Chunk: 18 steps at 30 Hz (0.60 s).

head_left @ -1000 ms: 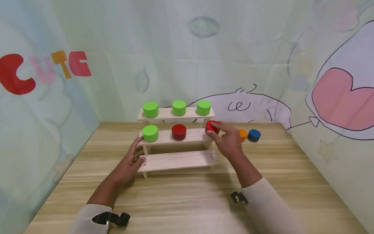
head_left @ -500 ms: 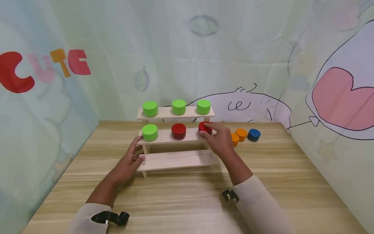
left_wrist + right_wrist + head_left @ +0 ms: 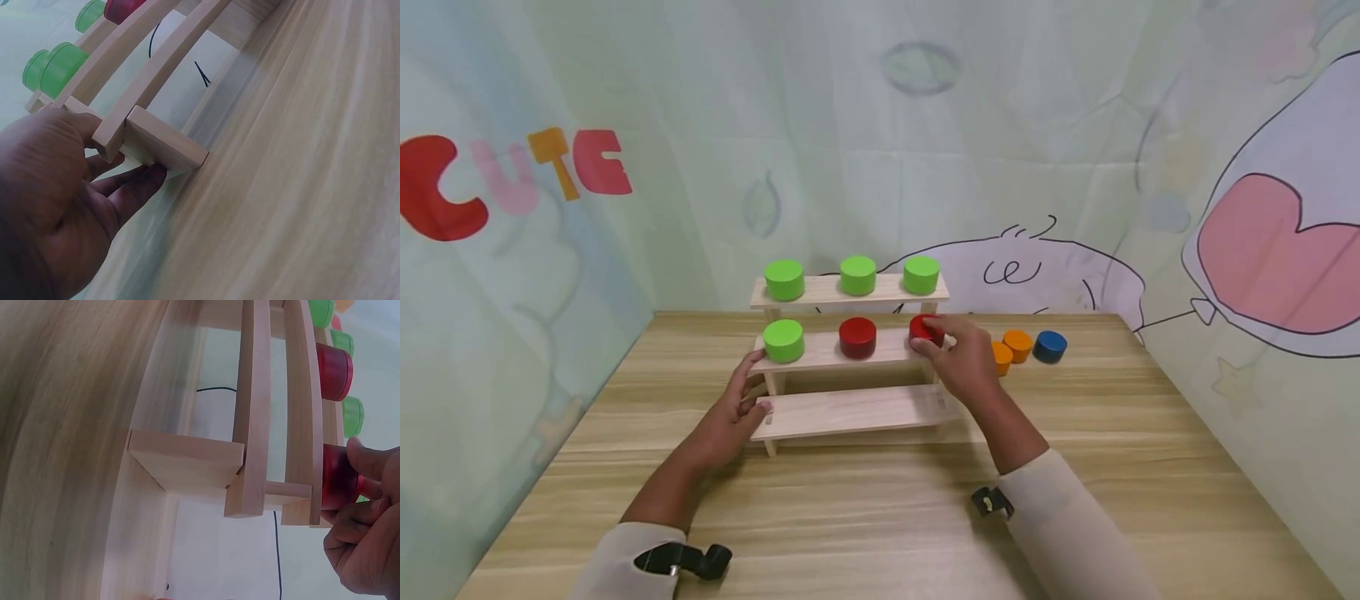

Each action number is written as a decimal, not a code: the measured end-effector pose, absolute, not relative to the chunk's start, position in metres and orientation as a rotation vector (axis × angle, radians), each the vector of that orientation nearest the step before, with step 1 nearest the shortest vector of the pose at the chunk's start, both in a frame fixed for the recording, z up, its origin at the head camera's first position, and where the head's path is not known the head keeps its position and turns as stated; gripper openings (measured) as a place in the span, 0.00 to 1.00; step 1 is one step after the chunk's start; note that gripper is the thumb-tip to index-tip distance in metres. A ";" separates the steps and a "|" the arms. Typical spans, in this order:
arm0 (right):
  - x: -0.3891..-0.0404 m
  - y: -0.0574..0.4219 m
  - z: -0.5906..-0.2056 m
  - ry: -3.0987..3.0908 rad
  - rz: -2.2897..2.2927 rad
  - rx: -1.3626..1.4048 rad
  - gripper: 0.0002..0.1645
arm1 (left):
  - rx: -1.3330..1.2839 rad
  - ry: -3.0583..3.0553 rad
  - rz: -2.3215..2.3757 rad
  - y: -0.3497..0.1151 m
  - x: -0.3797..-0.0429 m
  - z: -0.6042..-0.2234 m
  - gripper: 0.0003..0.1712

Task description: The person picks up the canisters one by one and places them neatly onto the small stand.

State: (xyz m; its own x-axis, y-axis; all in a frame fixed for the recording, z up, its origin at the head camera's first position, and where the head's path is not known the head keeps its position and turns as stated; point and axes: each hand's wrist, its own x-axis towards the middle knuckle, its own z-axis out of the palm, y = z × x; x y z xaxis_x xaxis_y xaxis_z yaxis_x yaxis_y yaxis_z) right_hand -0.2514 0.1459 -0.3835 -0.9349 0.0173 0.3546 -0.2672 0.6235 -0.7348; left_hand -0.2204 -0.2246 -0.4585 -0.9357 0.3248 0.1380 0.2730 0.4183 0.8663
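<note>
A three-step wooden stand [image 3: 853,410] bears green and red round blocks. My right hand [image 3: 966,358] pinches a red round block [image 3: 925,331] between thumb and fingers at the right end of the middle step; in the right wrist view that red block [image 3: 338,478] sits against the step's surface. At the stand's left end, my left hand [image 3: 730,418] grips the side, thumb on the lowest step. Its fingers curl by the end leg in the left wrist view. Another red block [image 3: 857,337] and a green block [image 3: 783,340] share the middle step.
Three green blocks stand along the top step, the middle one [image 3: 857,275] at its centre. Right of the stand, orange blocks [image 3: 1017,345] and a blue block [image 3: 1050,347] lie on the wooden table [image 3: 850,517]. A printed curtain [image 3: 715,167] rises behind.
My right hand has shifted a little left with the red block, from the step's right edge further onto the step. A second orange block has come into sight. My left hand stays put.
</note>
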 end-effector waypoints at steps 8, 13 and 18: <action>-0.252 0.148 -0.382 -2.534 1.220 0.207 0.31 | 0.547 2.610 1.563 -0.225 -0.222 -0.458 0.48; -0.251 0.151 -0.382 -2.548 1.205 0.205 0.35 | 0.557 2.606 1.570 -0.225 -0.222 -0.458 0.48; -0.249 0.156 -0.379 -2.517 1.242 0.183 0.32 | 0.561 2.592 1.577 -0.225 -0.221 -0.458 0.47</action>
State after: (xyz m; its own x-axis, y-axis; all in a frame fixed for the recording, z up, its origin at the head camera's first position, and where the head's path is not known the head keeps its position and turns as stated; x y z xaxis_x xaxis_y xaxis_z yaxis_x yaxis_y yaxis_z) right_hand -0.2486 0.1563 -0.3792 -0.9382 0.0290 0.3450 -0.2562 0.6123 -0.7480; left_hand -0.2214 -0.2251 -0.4585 -0.9324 0.3339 0.1386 0.2766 0.4121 0.8681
